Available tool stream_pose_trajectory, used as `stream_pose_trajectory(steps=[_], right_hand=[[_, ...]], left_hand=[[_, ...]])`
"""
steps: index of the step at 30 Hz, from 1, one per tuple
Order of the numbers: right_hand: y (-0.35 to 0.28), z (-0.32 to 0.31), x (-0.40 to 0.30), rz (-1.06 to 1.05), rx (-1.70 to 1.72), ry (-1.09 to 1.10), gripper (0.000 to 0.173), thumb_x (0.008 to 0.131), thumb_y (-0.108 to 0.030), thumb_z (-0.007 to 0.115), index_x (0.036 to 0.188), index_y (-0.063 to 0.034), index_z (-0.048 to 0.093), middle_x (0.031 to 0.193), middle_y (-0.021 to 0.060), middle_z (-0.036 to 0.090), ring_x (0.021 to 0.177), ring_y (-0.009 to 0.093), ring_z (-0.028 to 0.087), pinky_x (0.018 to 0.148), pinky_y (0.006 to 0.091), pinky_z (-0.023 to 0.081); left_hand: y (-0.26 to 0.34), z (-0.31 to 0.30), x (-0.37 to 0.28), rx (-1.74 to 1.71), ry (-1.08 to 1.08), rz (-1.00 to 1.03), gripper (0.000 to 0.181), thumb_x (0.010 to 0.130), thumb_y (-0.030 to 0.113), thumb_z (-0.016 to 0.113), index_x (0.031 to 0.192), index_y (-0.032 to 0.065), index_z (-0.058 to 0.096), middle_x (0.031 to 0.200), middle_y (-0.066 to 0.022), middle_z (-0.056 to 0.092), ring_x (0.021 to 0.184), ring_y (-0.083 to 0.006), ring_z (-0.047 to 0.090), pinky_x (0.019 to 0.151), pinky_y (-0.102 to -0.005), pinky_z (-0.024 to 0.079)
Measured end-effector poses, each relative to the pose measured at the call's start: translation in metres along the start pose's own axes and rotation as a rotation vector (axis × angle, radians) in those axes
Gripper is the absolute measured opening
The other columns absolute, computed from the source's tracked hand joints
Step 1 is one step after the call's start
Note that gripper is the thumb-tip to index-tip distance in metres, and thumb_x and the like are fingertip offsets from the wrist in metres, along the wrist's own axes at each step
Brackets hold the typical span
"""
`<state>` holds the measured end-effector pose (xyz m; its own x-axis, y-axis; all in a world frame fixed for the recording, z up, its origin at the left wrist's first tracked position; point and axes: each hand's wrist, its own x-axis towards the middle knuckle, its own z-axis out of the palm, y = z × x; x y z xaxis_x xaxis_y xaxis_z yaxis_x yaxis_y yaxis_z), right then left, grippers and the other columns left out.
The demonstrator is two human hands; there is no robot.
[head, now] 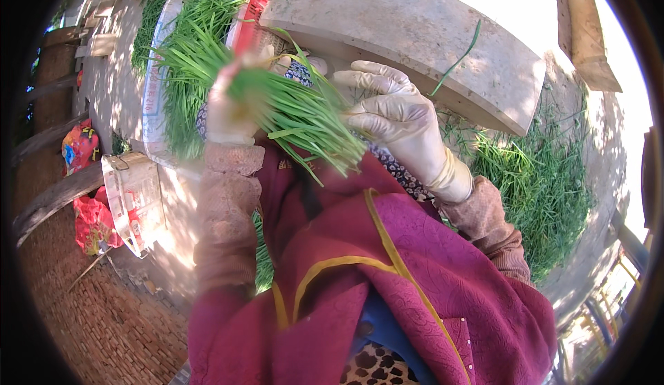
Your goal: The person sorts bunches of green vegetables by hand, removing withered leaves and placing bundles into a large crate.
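Note:
My left hand, in a pale glove and blurred, grips a bunch of green Chinese chives. The cut ends point towards my lap and the leafy tops spread up to the left. Close to the right of the bunch is my right hand, in a stained white glove, its fingers bent and partly spread. A long loose leaf runs from above the bunch towards these fingertips; whether they pinch it is unclear. Past my left hand, more chives lie in a white-walled container.
Ahead stands a pale stone slab with a single stray leaf. A loose heap of greens covers the ground at right. At left are a whitish crate, red plastic bags, a wooden pole and brick paving.

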<state>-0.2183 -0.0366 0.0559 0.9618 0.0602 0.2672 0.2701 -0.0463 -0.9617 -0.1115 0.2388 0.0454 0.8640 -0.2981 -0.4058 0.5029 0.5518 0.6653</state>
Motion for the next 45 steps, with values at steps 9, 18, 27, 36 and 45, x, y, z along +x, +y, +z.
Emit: stream_pose_trajectory(steps=[9, 18, 27, 36, 45], right_hand=[[-0.01, -0.077, -0.022, 0.652, 0.035, 0.026, 0.031, 0.092, -0.029, 0.065, 0.105, -0.0019, 0.071, 0.116, 0.0132, 0.067, 0.105, 0.018, 0.062, 0.084, 0.0294, 0.05], [0.017, 0.008, 0.01, 0.268, 0.192, -0.043, 0.022, 0.083, -0.015, 0.074, 0.099, -0.0001, 0.073, 0.093, 0.0094, 0.072, 0.085, 0.015, 0.064, 0.078, 0.0277, 0.052], [0.018, 0.003, 0.006, 0.609, 0.731, 0.143, 0.023, 0.093, -0.014, 0.061, 0.107, 0.0017, 0.069, 0.101, 0.0038, 0.069, 0.087, 0.01, 0.059, 0.081, 0.0238, 0.046], [0.044, -0.08, -0.037, 0.293, -0.936, 0.206, 0.043, 0.078, -0.021, 0.076, 0.118, -0.0071, 0.067, 0.126, 0.0151, 0.061, 0.119, 0.024, 0.054, 0.099, 0.0347, 0.043], [0.011, 0.027, 0.028, -0.198, -0.452, 0.049, 0.043, 0.066, -0.029, 0.08, 0.105, -0.0129, 0.073, 0.122, 0.0155, 0.062, 0.117, 0.035, 0.051, 0.101, 0.0432, 0.039]], left_hand=[[0.006, -0.01, -0.001, -0.214, -0.128, -0.108, 0.019, 0.091, 0.022, 0.054, 0.096, 0.0055, 0.062, 0.104, -0.0101, 0.067, 0.095, -0.0238, 0.061, 0.087, -0.0378, 0.048], [0.0, -0.006, 0.004, -0.078, 0.104, 0.017, 0.02, 0.092, 0.022, 0.049, 0.091, 0.0043, 0.059, 0.123, -0.0138, 0.062, 0.12, -0.0364, 0.051, 0.107, -0.0523, 0.037], [-0.002, -0.021, 0.0, -0.072, 0.157, -0.052, 0.026, 0.099, 0.025, 0.046, 0.1, 0.0043, 0.061, 0.13, -0.0116, 0.058, 0.129, -0.039, 0.044, 0.107, -0.0553, 0.036], [-0.006, 0.007, 0.005, -0.021, 0.217, -0.047, 0.026, 0.1, 0.026, 0.046, 0.099, 0.0056, 0.063, 0.126, -0.0143, 0.06, 0.125, -0.0406, 0.048, 0.106, -0.0574, 0.037], [-0.01, 0.012, 0.009, 0.023, 0.174, -0.067, 0.022, 0.098, 0.025, 0.049, 0.104, 0.0069, 0.06, 0.128, -0.0165, 0.059, 0.122, -0.0393, 0.051, 0.105, -0.0556, 0.038]])
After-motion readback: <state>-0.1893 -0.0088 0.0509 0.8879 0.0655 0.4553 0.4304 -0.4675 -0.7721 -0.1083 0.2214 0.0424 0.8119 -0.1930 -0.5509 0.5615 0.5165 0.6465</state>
